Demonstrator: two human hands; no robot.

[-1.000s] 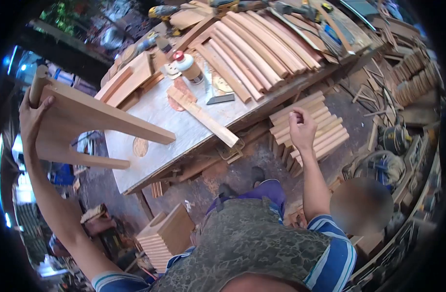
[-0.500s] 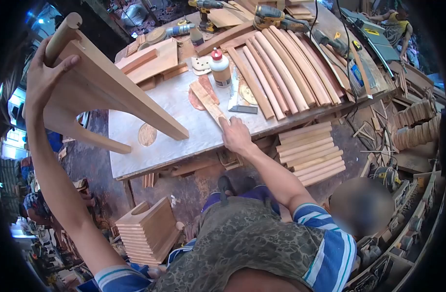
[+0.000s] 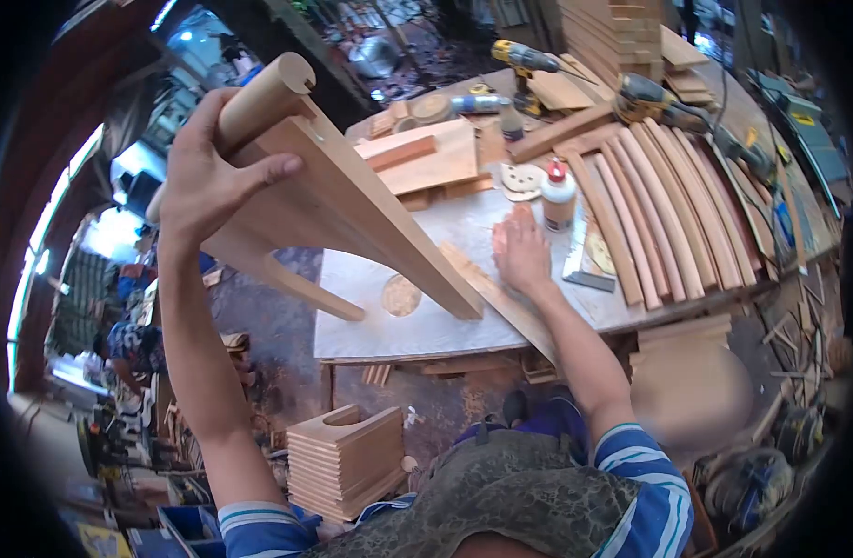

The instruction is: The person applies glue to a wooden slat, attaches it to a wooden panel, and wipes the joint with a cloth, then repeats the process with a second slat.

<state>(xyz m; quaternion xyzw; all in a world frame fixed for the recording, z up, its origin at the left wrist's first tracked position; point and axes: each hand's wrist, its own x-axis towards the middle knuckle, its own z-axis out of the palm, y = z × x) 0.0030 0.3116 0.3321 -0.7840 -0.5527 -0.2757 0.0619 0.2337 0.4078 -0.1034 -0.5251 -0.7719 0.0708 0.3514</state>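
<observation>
My left hand (image 3: 203, 181) is wrapped round the thick rounded rail at the top of an arched wooden panel (image 3: 352, 205) with two legs. The panel leans, its leg ends at the worktable (image 3: 352, 346). My right hand (image 3: 524, 253) rests on the table, fingers stretched over a reddish-orange disc that looks like sandpaper (image 3: 501, 238); the hand hides most of it. A flat wooden strip (image 3: 510, 312) lies by my right wrist, partly behind the panel's leg and sticking out over the table edge. Beside my right hand stands a white glue bottle (image 3: 558, 200) with a red cap.
Curved wooden slats (image 3: 668, 209) lie in a row on the right. A metal square (image 3: 589, 276) sits before them. A drill (image 3: 519, 65) and another power tool (image 3: 650, 100) are at the back. Cut wooden panels (image 3: 347, 465) are stacked on the floor. Another person (image 3: 133, 353) is at left.
My right hand has let go of the wooden strip and moved onto the reddish disc. The strip now lies nearer the table edge. My left hand keeps the panel; the camera view has shifted.
</observation>
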